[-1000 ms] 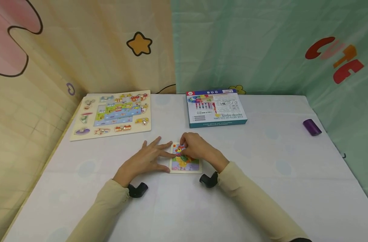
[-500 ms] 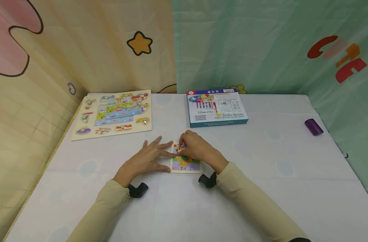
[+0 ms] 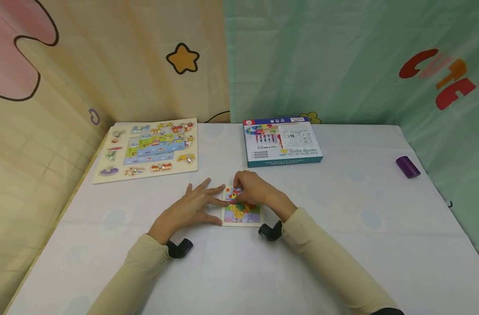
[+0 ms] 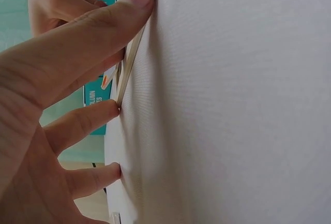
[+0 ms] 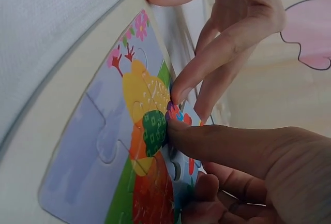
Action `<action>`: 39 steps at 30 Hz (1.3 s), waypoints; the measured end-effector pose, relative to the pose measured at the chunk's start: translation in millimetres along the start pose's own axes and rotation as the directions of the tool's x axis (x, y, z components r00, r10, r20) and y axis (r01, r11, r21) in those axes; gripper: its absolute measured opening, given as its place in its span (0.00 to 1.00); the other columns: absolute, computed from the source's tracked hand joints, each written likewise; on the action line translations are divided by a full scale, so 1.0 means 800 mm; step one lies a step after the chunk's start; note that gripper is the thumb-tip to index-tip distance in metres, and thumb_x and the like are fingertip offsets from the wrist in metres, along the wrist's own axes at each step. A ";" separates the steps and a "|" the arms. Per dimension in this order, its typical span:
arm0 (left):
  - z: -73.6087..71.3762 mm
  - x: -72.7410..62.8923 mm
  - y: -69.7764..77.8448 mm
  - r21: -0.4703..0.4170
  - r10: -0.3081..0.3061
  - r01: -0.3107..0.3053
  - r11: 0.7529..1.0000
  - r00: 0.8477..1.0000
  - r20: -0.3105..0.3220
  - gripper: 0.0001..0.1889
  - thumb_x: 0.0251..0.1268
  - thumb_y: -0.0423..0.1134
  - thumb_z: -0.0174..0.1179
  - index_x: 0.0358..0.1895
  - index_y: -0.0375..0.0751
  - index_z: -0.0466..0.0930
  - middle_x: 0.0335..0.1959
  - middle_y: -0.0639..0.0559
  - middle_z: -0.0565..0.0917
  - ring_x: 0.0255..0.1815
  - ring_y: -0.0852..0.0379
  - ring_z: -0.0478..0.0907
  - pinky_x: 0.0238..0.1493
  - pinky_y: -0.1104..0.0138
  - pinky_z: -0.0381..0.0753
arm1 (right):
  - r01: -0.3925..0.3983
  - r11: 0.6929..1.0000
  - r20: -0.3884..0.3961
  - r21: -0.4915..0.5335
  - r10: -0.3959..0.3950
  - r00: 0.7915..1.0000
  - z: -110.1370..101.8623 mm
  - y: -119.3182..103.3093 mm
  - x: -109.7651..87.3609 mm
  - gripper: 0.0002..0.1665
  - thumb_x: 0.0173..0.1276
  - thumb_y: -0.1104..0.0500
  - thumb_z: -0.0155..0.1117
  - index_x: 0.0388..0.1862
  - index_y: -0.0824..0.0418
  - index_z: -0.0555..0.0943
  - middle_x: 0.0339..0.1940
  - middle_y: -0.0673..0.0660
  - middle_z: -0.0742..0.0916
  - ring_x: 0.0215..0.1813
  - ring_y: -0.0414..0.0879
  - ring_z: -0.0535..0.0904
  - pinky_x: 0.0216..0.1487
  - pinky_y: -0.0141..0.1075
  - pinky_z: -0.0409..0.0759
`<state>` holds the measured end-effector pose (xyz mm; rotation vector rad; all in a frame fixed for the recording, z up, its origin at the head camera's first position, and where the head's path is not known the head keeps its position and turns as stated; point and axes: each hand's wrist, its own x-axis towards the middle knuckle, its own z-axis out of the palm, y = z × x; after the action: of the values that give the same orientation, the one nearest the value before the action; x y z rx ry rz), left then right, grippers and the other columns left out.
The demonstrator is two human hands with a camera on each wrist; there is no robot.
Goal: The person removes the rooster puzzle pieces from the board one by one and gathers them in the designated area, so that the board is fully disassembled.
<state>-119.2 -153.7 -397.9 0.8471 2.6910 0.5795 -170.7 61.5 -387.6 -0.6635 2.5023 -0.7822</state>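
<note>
A small wooden jigsaw puzzle [image 3: 242,215] with a bright picture of a bird lies flat on the white tablecloth, its pale border [image 5: 83,79] showing in the right wrist view. My right hand [image 3: 255,190] pinches a jigsaw piece [image 5: 192,111] between thumb and fingers at the puzzle's upper left; that piece is tilted up from the board. My left hand [image 3: 190,208] is spread along the left side, fingers mostly straight. Its thumb rests on the near left corner, and its index fingertip touches the picture beside the pinched piece. My right fingers hide part of the upper picture.
A wooden peg puzzle board [image 3: 145,170] with picture pieces and flat sheets on it lies at the back left. A flat box [image 3: 284,142] lies behind the hands. At the far right is a purple cylinder [image 3: 407,167]. Curtains [image 3: 322,57] stand behind the table.
Both hands stay almost in place at the puzzle. My right hand and wrist have shifted only slightly, with the piece still pinched.
</note>
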 end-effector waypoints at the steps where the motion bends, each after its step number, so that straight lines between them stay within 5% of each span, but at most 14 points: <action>1: 0.000 0.000 0.000 0.000 0.001 -0.001 1.000 1.000 -0.001 0.30 0.47 0.55 0.75 0.58 0.59 0.83 0.72 0.51 0.68 0.77 0.32 0.47 0.61 0.24 0.44 | 0.004 1.000 -0.003 0.010 -0.004 1.000 0.000 0.001 0.000 0.20 0.59 0.59 0.76 0.44 0.63 0.76 0.39 0.54 0.79 0.42 0.46 0.73 0.46 0.34 0.77; 10: 0.001 -0.001 0.000 -0.006 0.001 -0.001 1.000 1.000 -0.002 0.30 0.47 0.55 0.75 0.58 0.59 0.83 0.72 0.50 0.68 0.77 0.32 0.47 0.61 0.24 0.44 | -0.001 0.999 -0.033 0.043 0.003 0.999 0.006 0.002 -0.001 0.22 0.57 0.60 0.77 0.48 0.63 0.78 0.40 0.53 0.79 0.44 0.47 0.73 0.51 0.36 0.77; 19: 0.001 -0.001 0.000 -0.014 0.002 -0.002 1.000 1.000 -0.008 0.29 0.47 0.54 0.75 0.57 0.59 0.84 0.72 0.50 0.68 0.77 0.32 0.47 0.62 0.24 0.43 | 0.019 0.999 -0.072 0.025 -0.018 0.997 0.008 0.004 -0.004 0.12 0.66 0.64 0.67 0.48 0.63 0.81 0.43 0.55 0.81 0.46 0.47 0.76 0.55 0.38 0.78; 33: 0.001 -0.001 -0.001 0.000 0.004 -0.004 1.000 1.000 -0.011 0.29 0.46 0.56 0.75 0.56 0.57 0.85 0.72 0.51 0.69 0.77 0.32 0.47 0.61 0.24 0.45 | 0.017 0.990 -0.135 0.141 0.002 0.991 0.011 0.008 -0.007 0.07 0.65 0.63 0.68 0.42 0.60 0.82 0.36 0.52 0.82 0.36 0.45 0.77 0.35 0.32 0.79; 39: 0.001 0.000 0.000 0.005 -0.007 0.007 1.000 1.000 -0.004 0.29 0.46 0.57 0.75 0.56 0.57 0.84 0.72 0.52 0.68 0.77 0.33 0.47 0.62 0.25 0.45 | 0.055 0.974 -0.157 0.220 -0.020 0.987 0.012 0.011 -0.009 0.06 0.67 0.62 0.67 0.43 0.59 0.83 0.36 0.52 0.85 0.36 0.45 0.79 0.35 0.31 0.81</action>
<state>-118.8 -153.9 -398.2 0.8379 2.6984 0.5740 -162.4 68.2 -398.2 -0.5920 2.4910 -1.1495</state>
